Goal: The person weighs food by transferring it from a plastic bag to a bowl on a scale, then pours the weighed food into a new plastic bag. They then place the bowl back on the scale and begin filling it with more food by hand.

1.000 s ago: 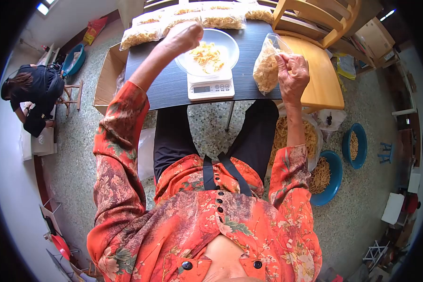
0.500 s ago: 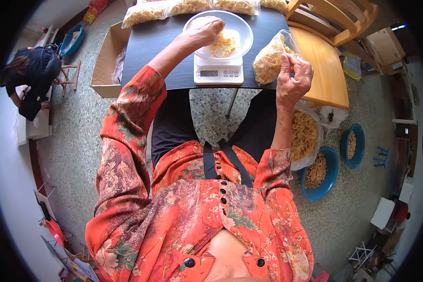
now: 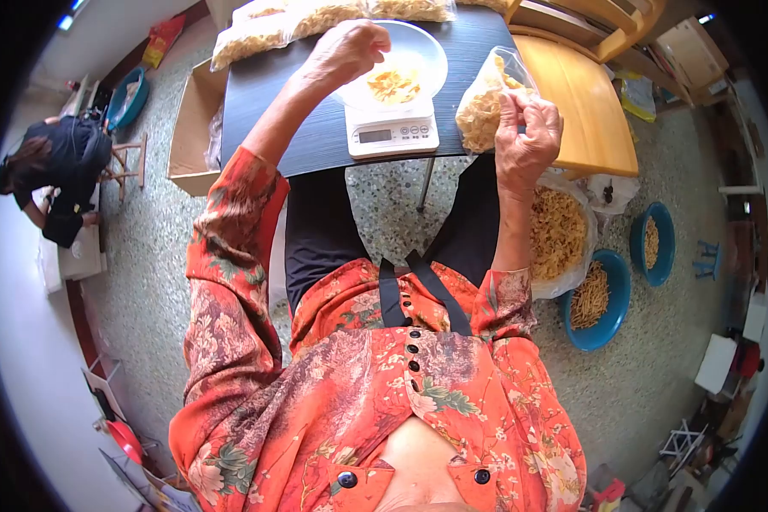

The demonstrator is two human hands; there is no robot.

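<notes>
The right hand point(image 3: 529, 141) is pinching a part-filled bag point(image 3: 480, 111) at its mouth while the left hand point(image 3: 346, 51), curled shut, is hovering above a bowl point(image 3: 441, 58) with few snacks point(image 3: 392, 85) remaining.

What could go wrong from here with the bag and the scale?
1. The right hand pinches the bag by its top at the table edge; a slip could spill snacks onto the floor.
2. The left hand is over the bowl on the scale; pressing its rim might skew the reading or tip the bowl.
</notes>
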